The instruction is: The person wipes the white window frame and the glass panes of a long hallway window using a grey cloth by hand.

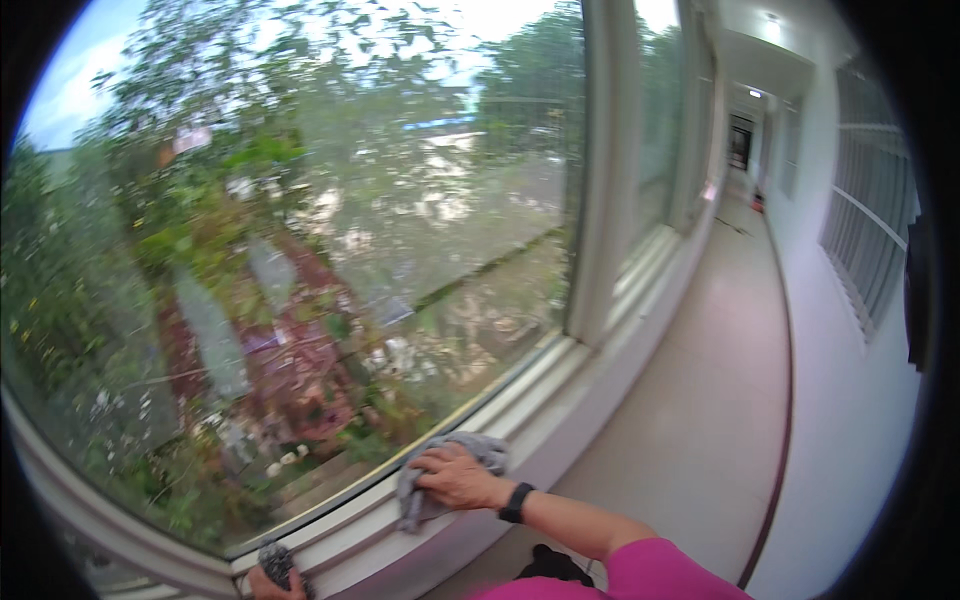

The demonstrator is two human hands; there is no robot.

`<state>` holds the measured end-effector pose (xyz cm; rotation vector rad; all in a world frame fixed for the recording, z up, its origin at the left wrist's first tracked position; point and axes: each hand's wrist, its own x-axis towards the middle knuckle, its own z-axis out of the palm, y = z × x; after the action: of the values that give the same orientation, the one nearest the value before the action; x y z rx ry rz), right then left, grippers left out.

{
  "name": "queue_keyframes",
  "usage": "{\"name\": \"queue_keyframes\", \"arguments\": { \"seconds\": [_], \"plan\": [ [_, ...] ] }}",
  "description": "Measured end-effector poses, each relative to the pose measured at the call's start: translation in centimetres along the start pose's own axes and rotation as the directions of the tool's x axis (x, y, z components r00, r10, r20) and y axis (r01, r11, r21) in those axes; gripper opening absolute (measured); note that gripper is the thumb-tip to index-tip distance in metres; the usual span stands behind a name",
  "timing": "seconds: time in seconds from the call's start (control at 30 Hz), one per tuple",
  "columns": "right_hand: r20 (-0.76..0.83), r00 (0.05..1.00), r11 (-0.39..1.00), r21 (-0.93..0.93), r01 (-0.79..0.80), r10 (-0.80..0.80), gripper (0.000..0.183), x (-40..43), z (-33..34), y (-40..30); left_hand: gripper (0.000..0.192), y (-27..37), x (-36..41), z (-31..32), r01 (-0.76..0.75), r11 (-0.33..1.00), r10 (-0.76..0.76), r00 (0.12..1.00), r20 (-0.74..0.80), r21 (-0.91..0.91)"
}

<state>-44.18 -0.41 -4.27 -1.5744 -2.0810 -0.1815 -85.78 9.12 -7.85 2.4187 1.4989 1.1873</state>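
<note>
My right hand (454, 474), with a black band on its wrist, presses a grey cloth (486, 448) onto the white window sill track (360, 517) along the bottom of a large glass pane (337, 300). Part of the cloth hangs over the inner edge of the sill. At the lower left corner of the window frame, my left hand (277, 585) grips a dark grey scouring pad (276, 561), with only its fingers and thumb in view.
A long corridor floor (697, 360) runs off to the upper right beside a white wall (817, 390) with a barred window (870, 187). A small red object (757, 202) stands far down by the wall. Something black (555, 564) lies low beside my pink sleeve.
</note>
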Motion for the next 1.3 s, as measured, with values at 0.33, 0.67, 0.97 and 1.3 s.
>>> {"name": "queue_keyframes", "arguments": {
  "seconds": [0.33,0.67,0.97,1.3],
  "plan": [
    [0.045,0.992,0.99,-0.065,0.122,-0.119,0.024,3.5,1.5,-5.7,0.049,0.5,0.4,0.8,-0.092,0.99,0.106,0.985,-0.134,0.105],
    [0.143,0.909,0.919,0.019,0.393,-0.392,0.02,10.4,6.8,-15.6,0.051,1.6,0.4,0.3,-0.067,0.982,0.096,0.982,-0.163,0.176],
    [0.064,0.951,0.952,-0.027,0.303,-0.301,0.017,6.5,2.7,-8.3,0.052,1.1,-0.4,0.0,0.005,0.977,0.038,0.98,-0.193,0.215],
    [-0.002,0.956,0.937,-0.199,0.286,-0.292,0.018,3.5,0.5,-2.5,0.053,0.2,-1.6,0.4,0.058,0.972,-0.012,0.98,-0.2,0.227]
  ]
}}
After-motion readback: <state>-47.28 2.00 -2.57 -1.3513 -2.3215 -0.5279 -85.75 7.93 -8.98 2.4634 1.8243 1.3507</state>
